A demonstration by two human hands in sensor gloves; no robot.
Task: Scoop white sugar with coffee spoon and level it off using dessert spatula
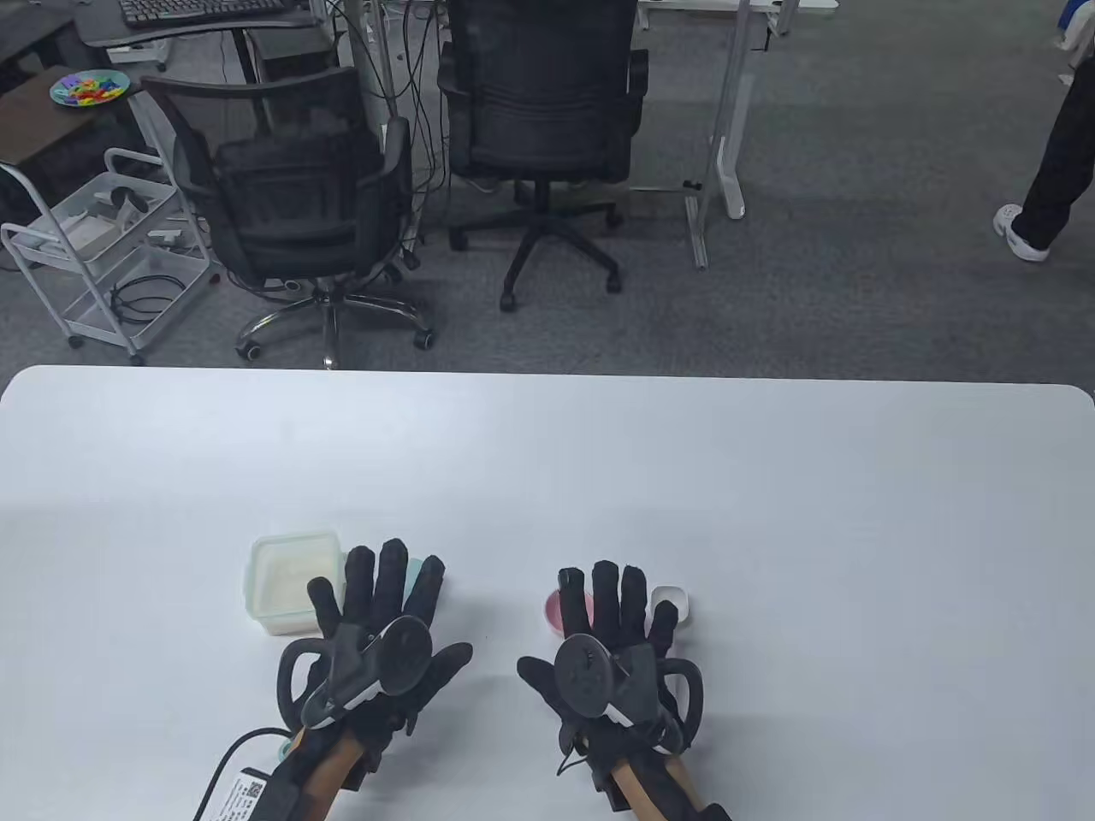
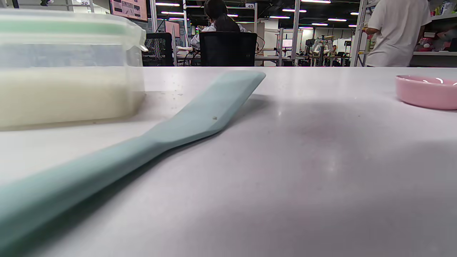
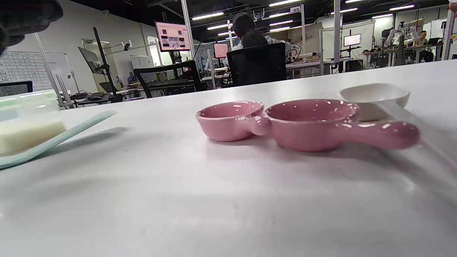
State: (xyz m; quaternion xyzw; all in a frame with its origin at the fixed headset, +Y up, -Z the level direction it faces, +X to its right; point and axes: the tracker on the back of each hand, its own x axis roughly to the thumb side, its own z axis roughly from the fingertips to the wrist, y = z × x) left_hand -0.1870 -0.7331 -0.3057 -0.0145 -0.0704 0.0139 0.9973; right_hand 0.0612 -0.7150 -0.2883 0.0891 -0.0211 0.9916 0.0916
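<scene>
A clear tub of white sugar (image 1: 287, 581) with a green rim stands left of centre; the left wrist view shows its side (image 2: 64, 85). A pale teal spatula (image 2: 200, 117) lies flat beside it, mostly covered by my left hand (image 1: 376, 616), whose fingers are spread straight above it. My right hand (image 1: 612, 624) is spread flat over a pink ceramic spoon (image 3: 314, 123) with a thick handle, a small pink dish (image 3: 228, 119) and a white dish (image 3: 375, 96). Neither hand holds anything.
The white table (image 1: 770, 513) stretches wide beyond and to the right of both hands. Two black office chairs (image 1: 530, 128) stand past its far edge. A person's leg (image 1: 1052, 171) shows at the far right of the floor.
</scene>
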